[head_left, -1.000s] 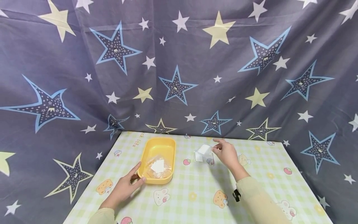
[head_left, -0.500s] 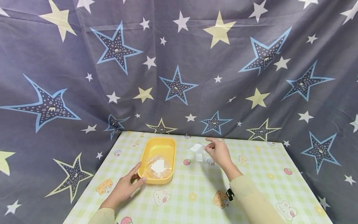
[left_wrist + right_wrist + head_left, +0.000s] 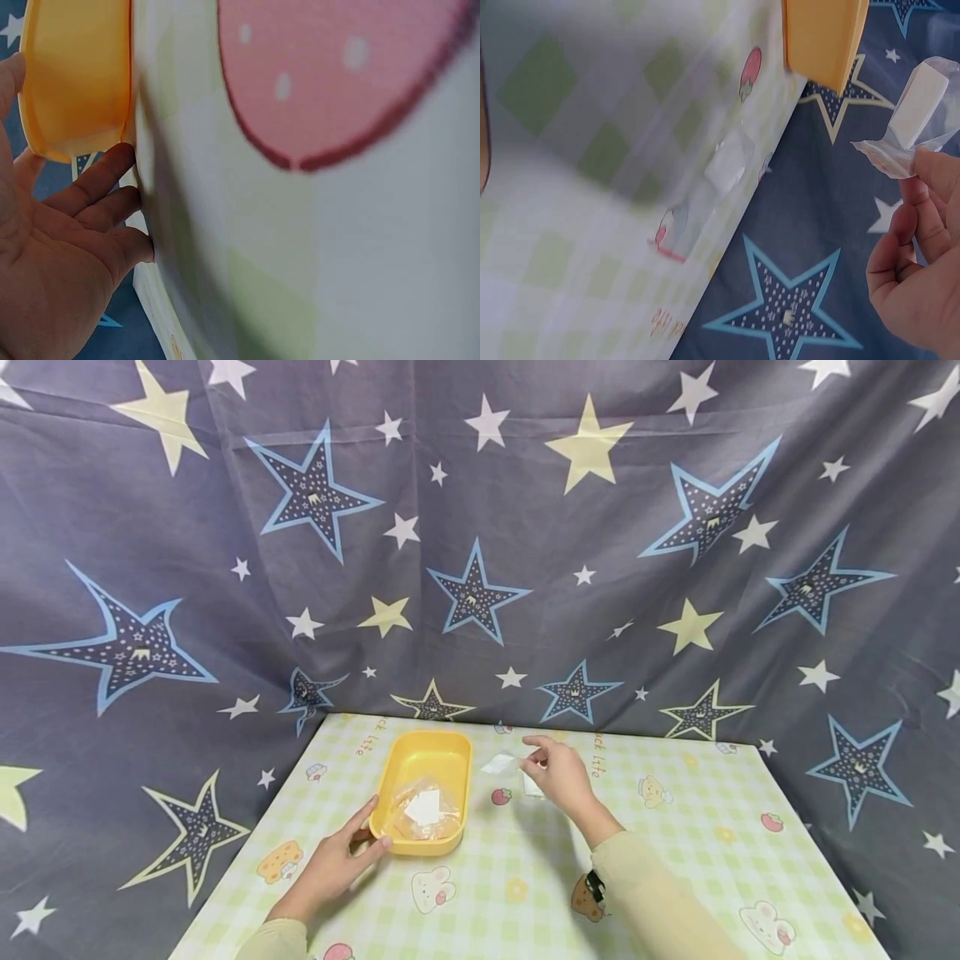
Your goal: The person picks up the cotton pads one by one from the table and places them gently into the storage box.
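My left hand (image 3: 330,864) holds the near left corner of a yellow plastic box (image 3: 426,847), thumb at the front rim and fingers along the side. Inside the box lies clear plastic packaging with a white piece (image 3: 424,808). Between thumb and index finger, my right hand (image 3: 564,781) pinches a small clear bag (image 3: 498,763), raised over the table just right of the box. The right wrist view shows a white rectangular block (image 3: 920,103) inside that bag. Beneath the right hand, a second clear bag with a white block (image 3: 726,166) lies on the table, partly hidden in the head view.
The table (image 3: 660,860) wears a green-checked cloth printed with cartoon animals and strawberries. Behind its far edge hangs a dark curtain (image 3: 345,585) with stars. A dark band (image 3: 595,885) sits at the right sleeve's cuff.
My right hand has moved left toward the box, carrying the pinched bag off the bag that lies on the table. The left hand and the box have stayed in place.
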Tool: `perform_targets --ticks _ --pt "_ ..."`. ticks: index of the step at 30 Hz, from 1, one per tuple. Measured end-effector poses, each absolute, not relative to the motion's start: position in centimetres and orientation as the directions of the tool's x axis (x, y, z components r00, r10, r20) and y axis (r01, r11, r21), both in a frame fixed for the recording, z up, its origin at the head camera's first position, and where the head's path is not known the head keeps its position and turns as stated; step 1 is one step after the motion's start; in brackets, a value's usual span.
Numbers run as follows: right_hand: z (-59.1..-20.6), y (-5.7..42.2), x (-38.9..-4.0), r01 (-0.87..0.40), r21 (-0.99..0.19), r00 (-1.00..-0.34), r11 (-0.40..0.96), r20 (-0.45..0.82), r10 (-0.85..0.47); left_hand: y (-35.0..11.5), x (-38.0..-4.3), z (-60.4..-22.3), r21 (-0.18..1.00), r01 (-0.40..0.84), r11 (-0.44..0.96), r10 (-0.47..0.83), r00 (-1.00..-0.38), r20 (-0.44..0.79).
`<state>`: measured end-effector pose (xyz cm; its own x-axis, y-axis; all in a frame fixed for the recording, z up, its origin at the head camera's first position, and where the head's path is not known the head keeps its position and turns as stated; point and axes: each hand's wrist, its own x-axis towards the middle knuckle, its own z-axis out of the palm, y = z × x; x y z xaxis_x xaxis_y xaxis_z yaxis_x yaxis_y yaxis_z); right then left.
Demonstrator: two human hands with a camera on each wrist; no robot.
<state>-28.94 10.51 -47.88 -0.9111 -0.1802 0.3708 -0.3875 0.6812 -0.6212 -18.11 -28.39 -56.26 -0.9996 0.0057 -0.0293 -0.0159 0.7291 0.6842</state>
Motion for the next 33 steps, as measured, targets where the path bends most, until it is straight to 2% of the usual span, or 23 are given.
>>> perform_targets --ticks 7,16,27,33 --pt "-48.3 8.0 -28.6 -0.418 -0.59 -0.901 0.69 0.363 -0.236 -28.5 -18.2 -56.4 0.685 -0.006 0.728 0.01 -1.0 -0.019" --pt "-48.7 4.5 -28.4 -0.417 -0.567 -0.909 0.71 0.27 -0.318 -28.3 -17.9 -56.2 0.693 -0.003 0.721 0.01 -1.0 -0.014" --pt "-49.1 0.7 -27.4 -0.511 -0.412 -0.857 0.754 0.304 -0.415 -28.5 -18.0 -56.3 0.691 0.0 0.722 0.015 -1.0 -0.016" --pt "-49.4 0.0 -26.8 -0.532 -0.408 -0.845 0.742 0.318 -0.43 -28.5 -18.1 -56.4 0.685 0.002 0.729 0.017 -1.0 -0.016"
